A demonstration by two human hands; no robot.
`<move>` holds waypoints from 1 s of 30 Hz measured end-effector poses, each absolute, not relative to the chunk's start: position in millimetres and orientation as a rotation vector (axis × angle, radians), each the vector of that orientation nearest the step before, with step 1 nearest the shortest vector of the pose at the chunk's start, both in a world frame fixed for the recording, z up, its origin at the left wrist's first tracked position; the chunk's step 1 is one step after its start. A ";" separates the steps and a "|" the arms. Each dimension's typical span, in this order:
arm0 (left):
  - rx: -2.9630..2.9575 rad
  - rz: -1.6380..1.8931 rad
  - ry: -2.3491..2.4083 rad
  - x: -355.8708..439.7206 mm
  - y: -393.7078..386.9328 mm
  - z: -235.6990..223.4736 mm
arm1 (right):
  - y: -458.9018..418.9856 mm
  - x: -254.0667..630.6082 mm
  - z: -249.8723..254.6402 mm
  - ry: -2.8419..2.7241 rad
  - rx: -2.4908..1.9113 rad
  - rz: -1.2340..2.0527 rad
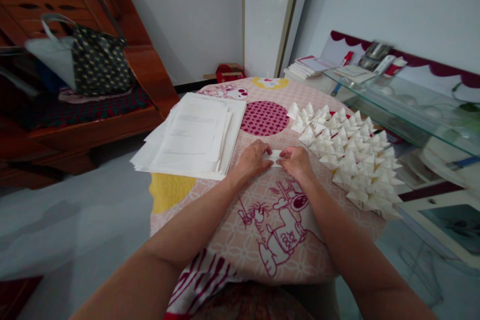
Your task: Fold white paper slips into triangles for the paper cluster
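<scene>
A small folded piece of white paper (275, 156) lies between my two hands, just above the printed tablecloth (240, 220) or resting on it; I cannot tell which. My left hand (254, 159) pinches its left end, thumb below and fingers above. On the other end, my right hand (296, 161) grips it the same way. To the left is a stack of white paper sheets (191, 130), the top one bearing faint print. Many pointed folded-paper pieces (345, 155) stand in close rows on the right side of the table.
A glass shelf (412, 110) with boxes, papers and a metal tin (378, 50) adjoins the table at the right. Left of the table stands a wooden bench (146, 70) carrying a dark patterned bag (99, 60). A red bag (227, 73) is beyond the far edge.
</scene>
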State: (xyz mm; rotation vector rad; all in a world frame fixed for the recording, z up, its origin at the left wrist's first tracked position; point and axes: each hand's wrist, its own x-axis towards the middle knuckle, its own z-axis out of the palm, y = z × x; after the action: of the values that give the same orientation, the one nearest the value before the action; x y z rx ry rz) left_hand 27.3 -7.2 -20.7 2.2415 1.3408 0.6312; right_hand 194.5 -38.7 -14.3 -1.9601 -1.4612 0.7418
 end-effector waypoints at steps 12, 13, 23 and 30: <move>2.268 0.596 1.331 27.1 -8.9 -17.2 | -42.3 194.8 -3.3 -1.248 -1.910 0.977; 2.267 0.594 1.332 27.2 -8.7 -17.4 | -41.8 194.7 -3.6 -1.254 -1.914 0.979; 2.270 0.598 1.339 27.4 -11.1 -16.0 | -38.9 190.7 -1.1 -1.373 -1.891 0.920; 2.264 0.585 1.347 27.8 -11.2 -13.5 | -37.9 196.6 -6.1 -1.380 -1.898 0.948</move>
State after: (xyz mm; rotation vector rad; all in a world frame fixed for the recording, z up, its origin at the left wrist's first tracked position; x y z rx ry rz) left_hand 27.8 -11.2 -13.5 2.2644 1.3466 0.5845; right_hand 196.6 -37.9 -6.1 -1.8983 -1.3798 0.9475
